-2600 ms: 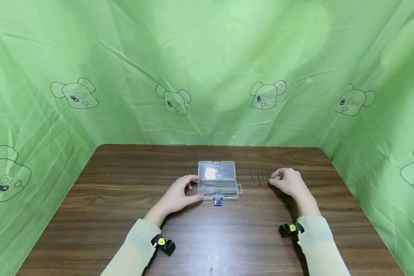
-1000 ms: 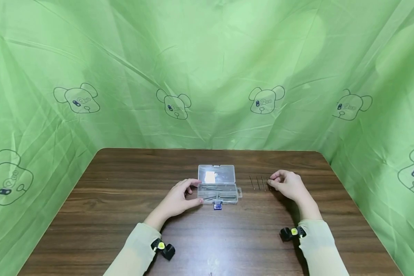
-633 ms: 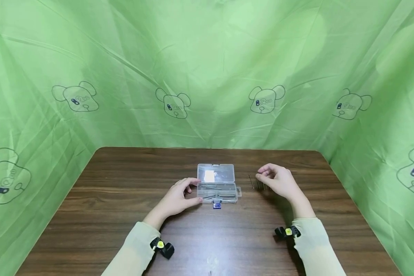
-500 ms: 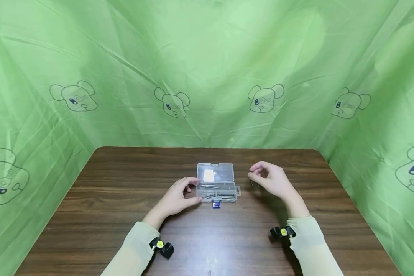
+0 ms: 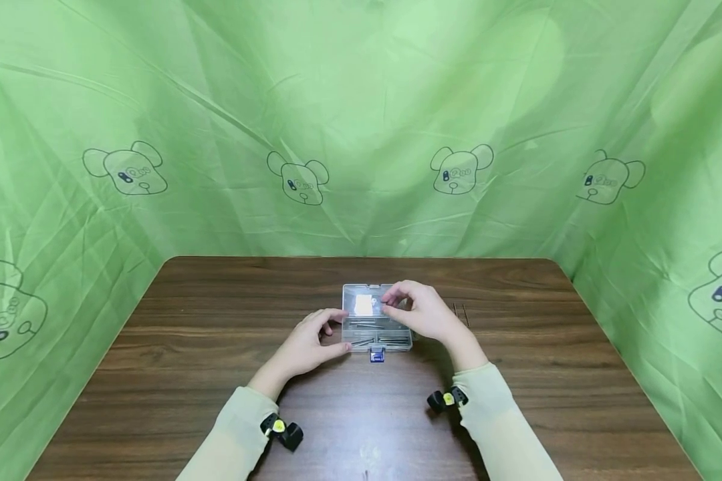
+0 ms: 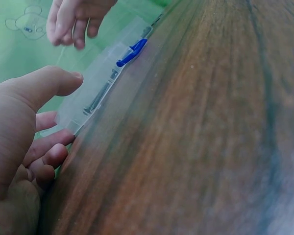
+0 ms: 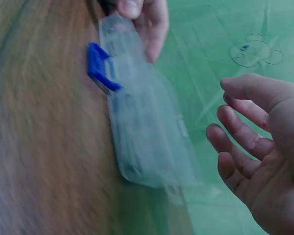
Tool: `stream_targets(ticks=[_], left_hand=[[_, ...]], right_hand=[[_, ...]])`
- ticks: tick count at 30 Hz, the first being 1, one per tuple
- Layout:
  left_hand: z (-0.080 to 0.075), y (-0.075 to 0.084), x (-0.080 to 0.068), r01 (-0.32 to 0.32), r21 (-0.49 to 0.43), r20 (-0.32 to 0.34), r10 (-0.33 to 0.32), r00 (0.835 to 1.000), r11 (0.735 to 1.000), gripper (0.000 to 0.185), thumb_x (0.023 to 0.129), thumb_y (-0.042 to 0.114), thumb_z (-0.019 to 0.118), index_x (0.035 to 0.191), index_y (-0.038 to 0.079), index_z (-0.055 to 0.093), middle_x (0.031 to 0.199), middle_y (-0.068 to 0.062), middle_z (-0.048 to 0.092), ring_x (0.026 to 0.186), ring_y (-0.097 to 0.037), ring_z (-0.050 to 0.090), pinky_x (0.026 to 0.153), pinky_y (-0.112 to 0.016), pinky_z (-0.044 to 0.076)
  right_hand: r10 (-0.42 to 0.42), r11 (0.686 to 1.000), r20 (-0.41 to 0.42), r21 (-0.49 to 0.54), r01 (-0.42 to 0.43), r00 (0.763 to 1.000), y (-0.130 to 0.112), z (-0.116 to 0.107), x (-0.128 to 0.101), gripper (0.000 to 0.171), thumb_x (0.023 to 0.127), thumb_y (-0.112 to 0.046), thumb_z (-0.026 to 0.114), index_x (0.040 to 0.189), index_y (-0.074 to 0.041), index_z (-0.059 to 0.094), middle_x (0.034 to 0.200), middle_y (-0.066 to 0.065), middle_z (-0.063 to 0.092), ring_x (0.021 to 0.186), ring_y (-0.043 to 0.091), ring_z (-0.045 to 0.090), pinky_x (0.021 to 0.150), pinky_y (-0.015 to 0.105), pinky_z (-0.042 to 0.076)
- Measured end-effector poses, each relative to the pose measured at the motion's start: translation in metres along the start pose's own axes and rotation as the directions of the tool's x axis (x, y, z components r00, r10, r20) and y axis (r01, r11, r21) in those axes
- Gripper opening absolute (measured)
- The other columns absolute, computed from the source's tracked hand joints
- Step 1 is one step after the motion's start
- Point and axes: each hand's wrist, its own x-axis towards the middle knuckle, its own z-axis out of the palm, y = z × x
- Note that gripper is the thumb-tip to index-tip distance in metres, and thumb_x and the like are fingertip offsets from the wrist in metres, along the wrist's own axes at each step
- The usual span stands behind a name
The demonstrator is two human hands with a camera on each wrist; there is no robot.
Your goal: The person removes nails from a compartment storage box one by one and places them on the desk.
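A clear plastic box (image 5: pixel 374 330) lies at the table's middle with its lid (image 5: pixel 364 302) open toward the back and a blue latch (image 5: pixel 378 355) at the front. Thin metal pins lie inside it. My left hand (image 5: pixel 315 339) grips the box's left end between thumb and fingers. In the left wrist view the thumb (image 6: pixel 45 84) sits beside the box (image 6: pixel 104 82). My right hand (image 5: pixel 420 311) hovers over the box's right half, fingers loosely curled and spread. In the right wrist view nothing shows between its fingers (image 7: pixel 240 129) beside the box (image 7: pixel 147 137).
Loose pins (image 5: pixel 460 312) lie in a row on the dark wooden table (image 5: pixel 216 374) just right of the right hand. Green cloth with bear drawings (image 5: pixel 361 133) closes in the back and both sides. Small black cameras sit on both wrists.
The right hand left the row of pins on the right, rose and moved left until it is over the box. The left hand and the box stayed put.
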Motion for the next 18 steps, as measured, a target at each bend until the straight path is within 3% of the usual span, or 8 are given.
stream_targets(ticks=[8, 18], left_hand=[[-0.001, -0.001, 0.000, -0.004, -0.002, 0.000, 0.004, 1.000, 1.000, 0.062, 0.091, 0.039, 0.090, 0.146, 0.021, 0.067, 0.128, 0.007, 0.069, 0.101, -0.013, 0.059, 0.089, -0.037, 0.050], [0.000, -0.003, 0.001, -0.005, 0.003, 0.000, 0.005, 1.000, 1.000, 0.062, 0.092, 0.040, 0.090, 0.146, 0.021, 0.067, 0.129, 0.007, 0.069, 0.102, -0.013, 0.059, 0.090, -0.037, 0.049]], right_hand=[[-0.001, 0.999, 0.029, -0.046, 0.002, 1.000, 0.007, 0.026, 0.003, 0.008, 0.097, -0.017, 0.084, 0.104, -0.018, 0.080, 0.109, -0.005, 0.077, 0.109, 0.018, 0.071, 0.102, 0.046, 0.055], [0.014, 0.994, 0.049, -0.113, -0.008, 0.999, 0.009, 0.036, 0.006, 0.004, 0.096, -0.012, 0.086, 0.099, -0.015, 0.085, 0.105, -0.003, 0.075, 0.105, 0.019, 0.071, 0.099, 0.045, 0.056]])
